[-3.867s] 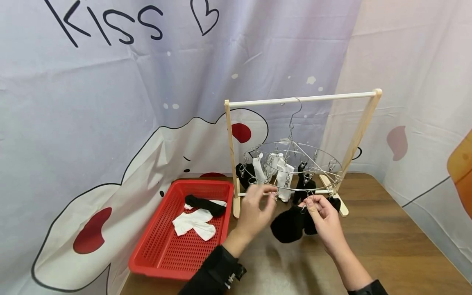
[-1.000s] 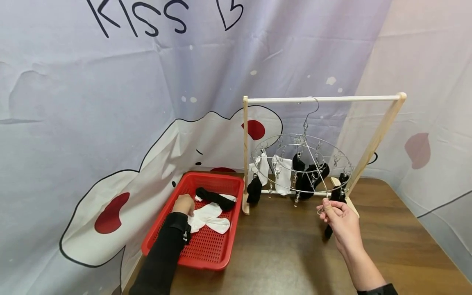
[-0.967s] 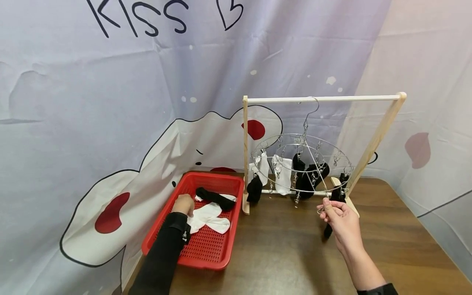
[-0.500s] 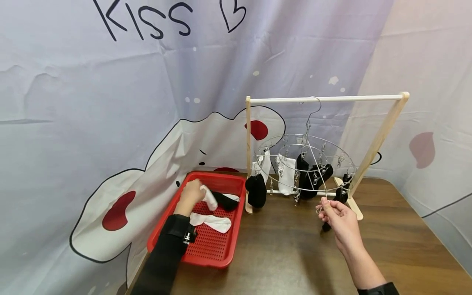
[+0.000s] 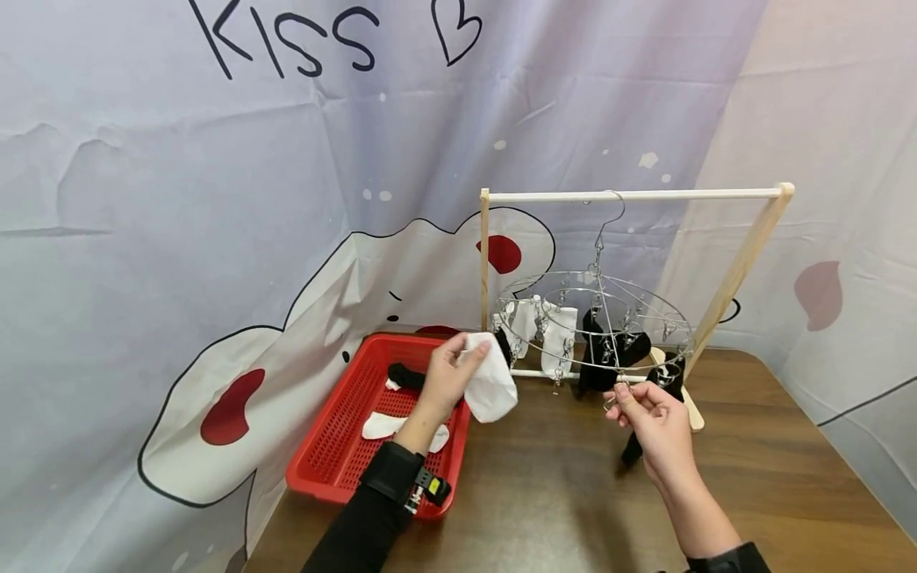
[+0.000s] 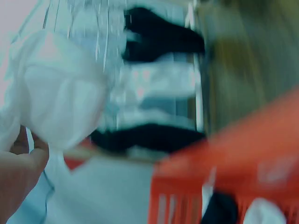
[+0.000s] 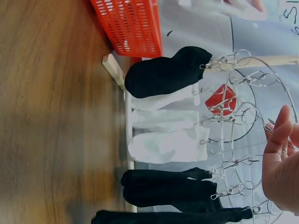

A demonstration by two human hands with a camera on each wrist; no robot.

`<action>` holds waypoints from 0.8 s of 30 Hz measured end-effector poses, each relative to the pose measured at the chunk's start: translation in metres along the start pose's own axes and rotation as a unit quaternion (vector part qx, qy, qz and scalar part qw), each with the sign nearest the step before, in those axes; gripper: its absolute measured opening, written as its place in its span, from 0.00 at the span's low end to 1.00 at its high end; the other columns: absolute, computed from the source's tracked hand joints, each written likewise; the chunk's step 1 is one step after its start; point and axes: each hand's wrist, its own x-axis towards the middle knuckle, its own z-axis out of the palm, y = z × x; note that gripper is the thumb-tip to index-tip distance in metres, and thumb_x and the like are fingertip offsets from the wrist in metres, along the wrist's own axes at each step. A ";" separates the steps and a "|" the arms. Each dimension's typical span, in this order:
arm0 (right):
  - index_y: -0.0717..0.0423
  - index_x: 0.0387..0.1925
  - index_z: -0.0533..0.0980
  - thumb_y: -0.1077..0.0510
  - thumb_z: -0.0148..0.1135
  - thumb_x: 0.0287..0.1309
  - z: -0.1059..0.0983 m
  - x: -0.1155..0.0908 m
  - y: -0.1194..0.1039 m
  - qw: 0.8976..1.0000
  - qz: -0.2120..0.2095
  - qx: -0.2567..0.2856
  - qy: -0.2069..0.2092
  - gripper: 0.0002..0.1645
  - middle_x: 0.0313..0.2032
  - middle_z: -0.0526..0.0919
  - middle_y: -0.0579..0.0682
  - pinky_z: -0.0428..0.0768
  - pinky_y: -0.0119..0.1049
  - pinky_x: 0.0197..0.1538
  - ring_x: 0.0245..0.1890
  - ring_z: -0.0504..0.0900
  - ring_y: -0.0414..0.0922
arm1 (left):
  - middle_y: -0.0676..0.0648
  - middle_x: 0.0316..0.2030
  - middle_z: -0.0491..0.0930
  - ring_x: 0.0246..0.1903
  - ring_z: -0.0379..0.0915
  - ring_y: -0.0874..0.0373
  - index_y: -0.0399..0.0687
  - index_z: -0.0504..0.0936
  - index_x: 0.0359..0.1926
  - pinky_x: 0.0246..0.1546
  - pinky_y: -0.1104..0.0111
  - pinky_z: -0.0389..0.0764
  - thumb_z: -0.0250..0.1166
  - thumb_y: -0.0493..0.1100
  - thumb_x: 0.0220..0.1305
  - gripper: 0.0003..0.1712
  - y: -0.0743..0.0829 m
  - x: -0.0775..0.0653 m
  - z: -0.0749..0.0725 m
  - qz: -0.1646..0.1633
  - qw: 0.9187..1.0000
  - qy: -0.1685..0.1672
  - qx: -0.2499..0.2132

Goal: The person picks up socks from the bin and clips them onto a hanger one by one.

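In the head view my left hand (image 5: 447, 378) pinches a white sock (image 5: 490, 383) by its upper edge, over the right rim of the red basket (image 5: 315, 487). The same sock (image 6: 60, 93) looks large and blurred in the left wrist view. My right hand (image 5: 662, 430) pinches a small metal clip (image 5: 612, 402) at the front of the round wire sock hanger (image 5: 598, 248). Clipped around that hanger are white socks (image 5: 560, 338) and black socks (image 5: 593, 350). From the right wrist, a black sock (image 7: 166, 74) hangs nearest the basket.
A wooden rack (image 5: 745, 255) with a white bar carries the hanger on the brown table (image 5: 530, 493). Inside the basket lie a white sock (image 5: 382, 426), partly behind my left forearm, and a black sock (image 5: 405, 376). A printed cloth (image 5: 215, 199) hangs behind.
My left hand left the hanger, reached into the basket, took a white sock and lifted it rightward. My right hand stays at the hanger's front; the hanger has turned.
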 end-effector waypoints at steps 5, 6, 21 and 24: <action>0.81 0.31 0.71 0.67 0.62 0.68 0.003 0.001 -0.002 1.000 -0.019 -0.001 0.001 0.17 0.29 0.89 0.52 0.74 0.27 0.23 0.18 0.81 0.39 | 0.42 0.49 0.82 0.47 0.76 0.60 0.36 0.87 0.46 0.41 0.72 0.79 0.67 0.39 0.69 0.11 0.003 -0.009 0.028 0.056 0.989 -0.062 0.125; 0.82 0.31 0.71 0.67 0.62 0.68 0.003 0.001 -0.003 1.000 -0.021 -0.001 0.000 0.17 0.29 0.89 0.52 0.74 0.27 0.22 0.18 0.81 0.39 | 0.44 0.48 0.83 0.47 0.76 0.59 0.38 0.88 0.46 0.42 0.72 0.79 0.68 0.40 0.68 0.10 0.003 -0.011 0.032 0.069 0.982 -0.073 0.161; 0.77 0.32 0.75 0.70 0.59 0.68 0.014 -0.006 -0.006 0.992 -0.096 -0.066 -0.048 0.10 0.33 0.90 0.50 0.77 0.28 0.29 0.17 0.77 0.42 | 0.49 0.33 0.88 0.25 0.75 0.73 0.42 0.88 0.42 0.26 0.78 0.78 0.72 0.40 0.62 0.08 -0.012 -0.034 0.084 -0.016 0.956 -0.187 0.224; 0.74 0.32 0.77 0.72 0.59 0.67 0.015 -0.008 -0.002 0.987 -0.123 -0.090 -0.053 0.07 0.34 0.90 0.48 0.78 0.26 0.30 0.22 0.79 0.40 | 0.48 0.36 0.89 0.27 0.75 0.74 0.40 0.89 0.45 0.29 0.79 0.78 0.69 0.39 0.64 0.10 -0.016 -0.037 0.094 -0.037 0.962 -0.193 0.191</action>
